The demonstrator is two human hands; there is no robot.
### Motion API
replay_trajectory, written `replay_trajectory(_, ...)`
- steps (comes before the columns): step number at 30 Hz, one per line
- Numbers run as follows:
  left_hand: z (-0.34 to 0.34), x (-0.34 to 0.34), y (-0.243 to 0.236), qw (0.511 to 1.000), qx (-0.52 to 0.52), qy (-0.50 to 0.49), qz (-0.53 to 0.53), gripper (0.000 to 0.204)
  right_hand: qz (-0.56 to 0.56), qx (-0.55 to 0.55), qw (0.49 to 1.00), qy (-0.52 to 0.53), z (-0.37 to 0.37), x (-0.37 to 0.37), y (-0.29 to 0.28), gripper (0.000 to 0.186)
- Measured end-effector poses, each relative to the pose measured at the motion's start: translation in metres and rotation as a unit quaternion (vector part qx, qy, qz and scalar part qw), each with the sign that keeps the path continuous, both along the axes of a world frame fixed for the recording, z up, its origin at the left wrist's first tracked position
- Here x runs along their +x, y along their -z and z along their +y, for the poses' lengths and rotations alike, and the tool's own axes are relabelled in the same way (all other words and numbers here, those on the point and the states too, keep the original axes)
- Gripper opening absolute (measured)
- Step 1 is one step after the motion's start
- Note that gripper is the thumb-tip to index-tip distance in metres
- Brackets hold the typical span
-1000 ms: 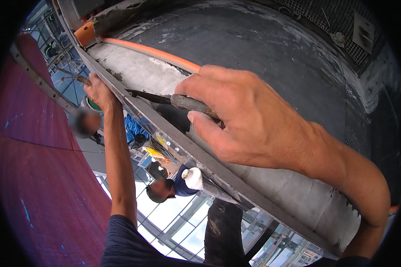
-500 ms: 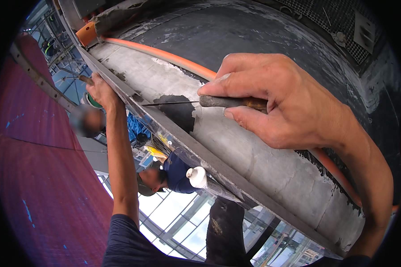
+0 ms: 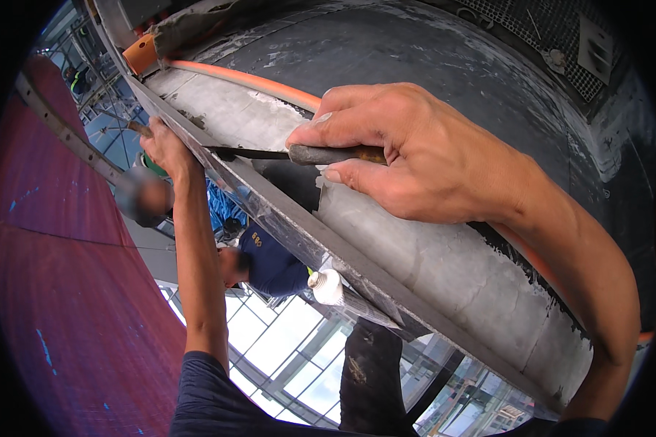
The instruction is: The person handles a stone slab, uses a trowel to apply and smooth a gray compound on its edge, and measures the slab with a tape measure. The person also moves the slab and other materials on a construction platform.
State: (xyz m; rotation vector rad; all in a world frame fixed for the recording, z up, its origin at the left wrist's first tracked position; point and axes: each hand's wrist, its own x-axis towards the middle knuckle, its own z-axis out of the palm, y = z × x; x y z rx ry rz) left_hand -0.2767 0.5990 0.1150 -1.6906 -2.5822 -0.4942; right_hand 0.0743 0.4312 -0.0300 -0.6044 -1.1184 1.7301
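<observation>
My right hand (image 3: 415, 156) is closed around the dark handle of a thin-bladed trowel (image 3: 299, 154), its blade pointing left over a grey cement ledge (image 3: 430, 255). A dark wet patch (image 3: 291, 182) of mortar lies just under the tool. My left hand (image 3: 166, 146) reaches out and grips the metal edge strip (image 3: 284, 218) that runs along the ledge's outer side. An orange pipe (image 3: 270, 87) runs behind the ledge, against a dark coated surface (image 3: 430, 58).
Beyond the edge is a drop: two people (image 3: 259, 262) in blue stand on a lower level, above glass roofing (image 3: 284, 342). Red netting (image 3: 58, 291) fills the left side. A metal grille (image 3: 561, 29) sits at the top right.
My right hand has drawn the trowel to the right along the ledge, then back left, leaving the dark mortar patch exposed. My left hand has stayed on the edge strip.
</observation>
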Motion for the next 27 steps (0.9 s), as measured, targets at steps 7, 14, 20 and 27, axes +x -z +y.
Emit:
replay_trajectory(7,0.005,-0.007,0.001,0.999,0.016,-0.031,0.003,0.044,0.022,0.041,0.999,0.017,-0.006,0.002,-0.002,0.044)
replay_trajectory(14,0.005,-0.007,0.002,1.0,0.021,-0.017,0.011,0.044,-0.006,0.002,0.999,-0.04,-0.005,0.032,0.002,0.044)
replay_trajectory(20,0.0,0.01,0.004,0.998,0.049,-0.011,0.026,0.04,-0.011,-0.026,0.999,0.018,-0.004,-0.003,-0.012,0.042)
replay_trajectory(27,0.003,0.005,0.001,0.997,0.033,-0.017,0.061,0.056,0.009,-0.01,1.0,-0.028,-0.003,0.002,-0.024,0.051)
